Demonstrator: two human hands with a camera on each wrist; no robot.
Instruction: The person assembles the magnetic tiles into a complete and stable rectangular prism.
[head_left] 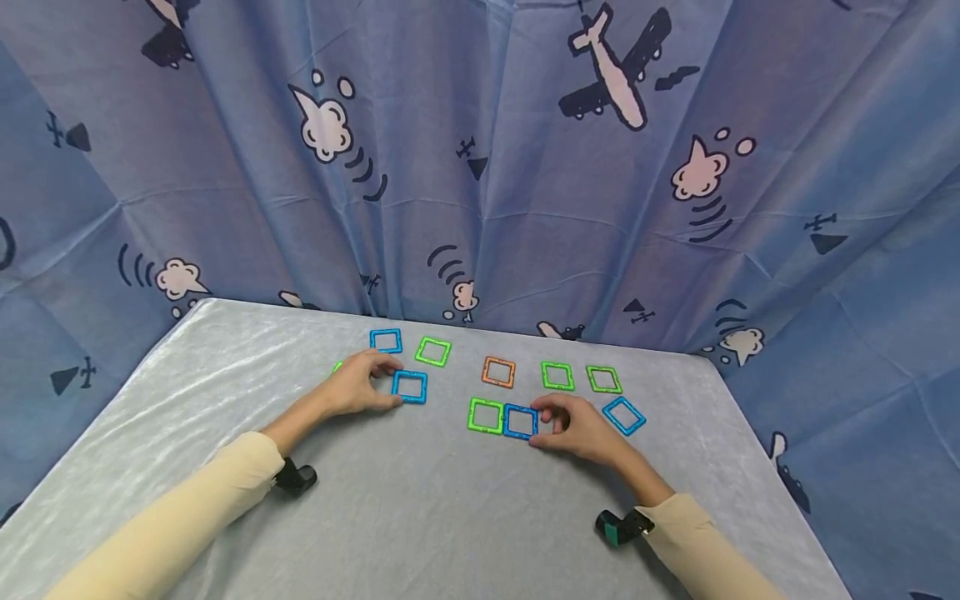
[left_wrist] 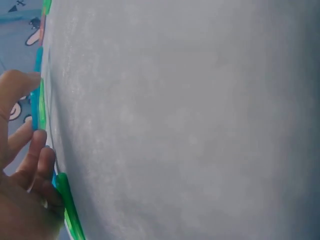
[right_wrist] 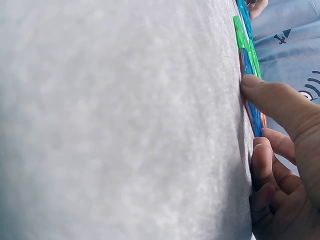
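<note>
In the head view, my left hand (head_left: pixel 351 389) pinches a blue square magnetic tile (head_left: pixel 424 387) by its edges, thumb on the near side and fingers on the far side. Its thumb and fingertips show on the tile (left_wrist: pixel 35 110) in the left wrist view too. My right hand (head_left: pixel 579 429) grips a darker blue square tile (head_left: pixel 536 423) between thumb and fingers. That tile lies edge to edge with a green square tile (head_left: pixel 472 415) on its left. All these tiles are hollow frames.
Behind the hands lie a blue tile (head_left: pixel 386 331), a green tile (head_left: pixel 433 363), an orange tile (head_left: pixel 498 385) and two more green tiles. Another blue tile (head_left: pixel 636 426) sits turned beside my right hand. A green tile (head_left: pixel 337 367) is mostly hidden by my left hand. A patterned curtain (head_left: pixel 420 208) hangs behind the table.
</note>
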